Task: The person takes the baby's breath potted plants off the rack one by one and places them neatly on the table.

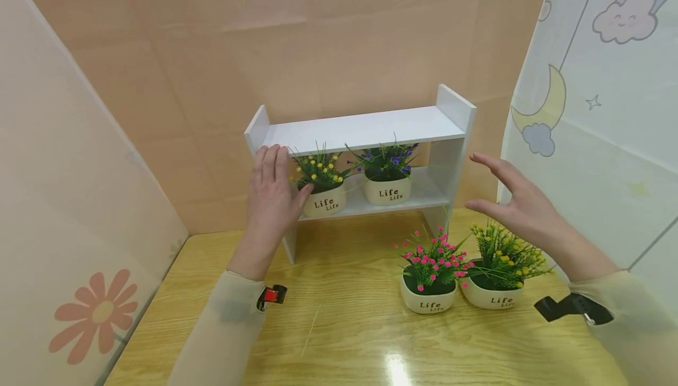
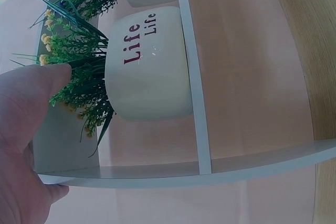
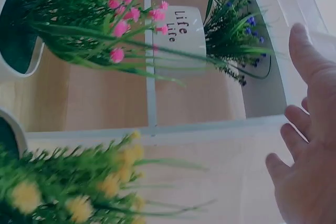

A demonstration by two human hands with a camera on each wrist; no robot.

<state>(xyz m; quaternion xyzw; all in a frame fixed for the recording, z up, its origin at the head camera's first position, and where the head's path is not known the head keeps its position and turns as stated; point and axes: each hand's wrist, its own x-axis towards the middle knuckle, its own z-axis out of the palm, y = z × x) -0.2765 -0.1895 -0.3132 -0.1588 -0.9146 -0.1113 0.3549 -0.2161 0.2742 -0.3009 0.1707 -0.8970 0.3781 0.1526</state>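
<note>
A white two-tier shelf [image 1: 365, 129] stands at the back of the table. My left hand [image 1: 272, 189] is at its left end, fingers extended along the upper left corner and the thumb spread toward the potted yellow flowers [image 1: 325, 202] on the lower board. In the left wrist view, the side panel [image 2: 157, 181] runs between thumb and fingertips. Beside that pot sits one with purple-blue flowers [image 1: 388, 190]. My right hand [image 1: 521, 203] hovers to the right of the shelf, fingers and thumb apart and holding nothing.
On the wooden table [image 1: 339, 327], in front of the shelf's right end, stand a pot of pink flowers [image 1: 428, 300] and another yellow-flowered pot [image 1: 492, 296], side by side below my right hand. Patterned cloth walls [image 1: 593, 139] close in both sides; a plain peach cloth [image 1: 344, 50] hangs behind.
</note>
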